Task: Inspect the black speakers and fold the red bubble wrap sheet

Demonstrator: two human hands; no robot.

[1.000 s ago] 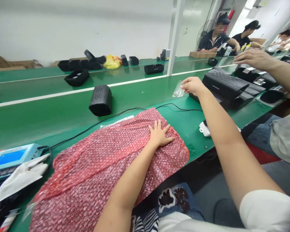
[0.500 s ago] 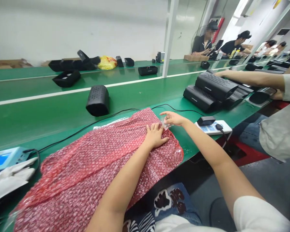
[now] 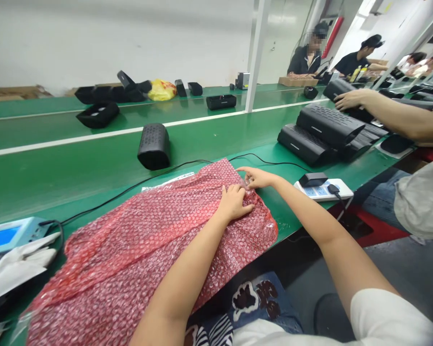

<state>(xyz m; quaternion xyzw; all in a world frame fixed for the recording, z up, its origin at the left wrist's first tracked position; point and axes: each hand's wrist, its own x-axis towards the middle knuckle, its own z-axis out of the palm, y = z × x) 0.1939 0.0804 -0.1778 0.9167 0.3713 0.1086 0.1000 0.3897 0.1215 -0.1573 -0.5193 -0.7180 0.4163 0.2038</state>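
Observation:
A large sheet of red bubble wrap is spread over the near side of the green bench. My left hand lies on its right part, palm down with the fingers spread. Just beyond it, at the wrap's far right edge, is my right hand. Its index finger points left while the thumb and other fingers close on a bit of clear plastic film, partly hidden by the fingers. Whatever lies under the wrap is covered.
A black speaker-like housing stands on the green belt. To the right are stacked black housings and a white power strip. A blue-screened device and white gloves sit at left. A co-worker's arm reaches in from the right.
My hands stay almost in place on the wrap; the view has shifted slightly. At right, the co-worker's hand has risen and now holds a black housing above the belt.

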